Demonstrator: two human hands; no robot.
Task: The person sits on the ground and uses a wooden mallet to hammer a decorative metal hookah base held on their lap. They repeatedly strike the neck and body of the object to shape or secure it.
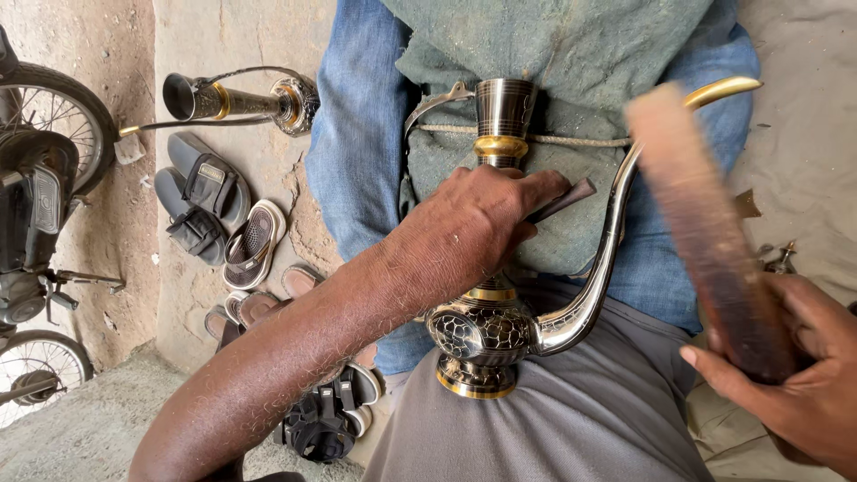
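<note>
A metal jug with dark engraved patterns, gold bands and a long curved spout rests upright on my lap. My left hand grips its neck and pinches a thin dark tool against it. My right hand holds a long brown wooden stick, blurred with motion, raised beside the spout. A grey-green cloth lies over my legs behind the jug.
A second tall engraved metal vessel lies on the dirt floor at the upper left. Several sandals are scattered near it and below my left arm. A motorcycle stands at the left edge.
</note>
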